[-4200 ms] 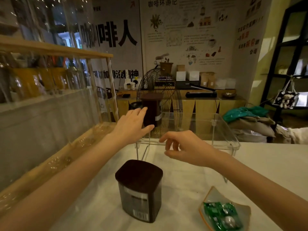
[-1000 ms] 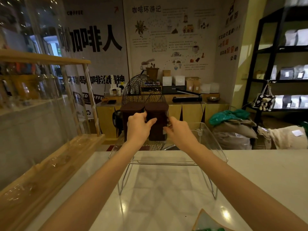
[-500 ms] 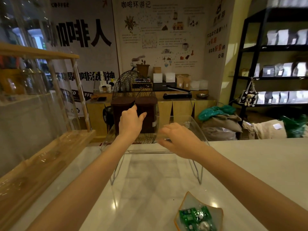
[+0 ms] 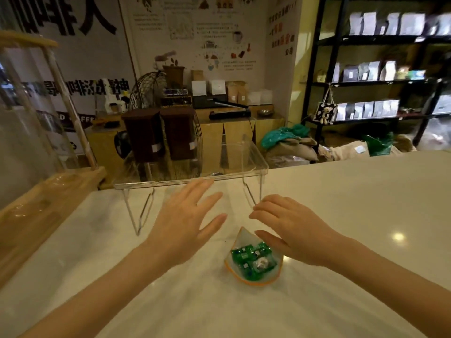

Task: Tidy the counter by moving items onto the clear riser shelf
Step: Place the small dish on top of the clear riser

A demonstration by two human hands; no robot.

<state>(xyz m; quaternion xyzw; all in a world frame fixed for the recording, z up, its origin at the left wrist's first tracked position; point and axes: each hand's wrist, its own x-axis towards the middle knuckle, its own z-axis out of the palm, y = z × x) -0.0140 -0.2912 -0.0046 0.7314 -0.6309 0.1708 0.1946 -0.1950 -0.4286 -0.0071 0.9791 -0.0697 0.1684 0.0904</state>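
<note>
Clear acrylic riser shelf (image 4: 253, 167) sits at the far edge of the counter (image 4: 341, 215) on thin wire legs, and it's already carrying two dark brown canisters (image 4: 161, 134), standing upright side by side on the left half of the deck, touching or near enough. So I'd call this roughly two thirds done, judging from what's up there versus what's left down below. The right half of the riser looks bare, plenty of room. What's left on the counter, as far as I can see, is one little dish (image 4: 253, 267) with an orange rim and a white inside, sitting near the person, well in front of the riser. It's holding a small heap of green wrapped candies (image 4: 246, 257) plus one silvery wrapped piece (image 4: 261, 262), all piled toward the near side. The left hand (image 4: 185, 223) is flat and spread open, fingers splayed, hovering above the counter just left of the dish and holding nothing. The right hand (image 4: 290, 230) is also open and empty, fingers loosely curved, its thumb right at the dish's right rim; can't quite tell if it's actually touching. My guess is the dish goes up next, and it'll want to stay level since the candies are loose and could slide out.
</note>
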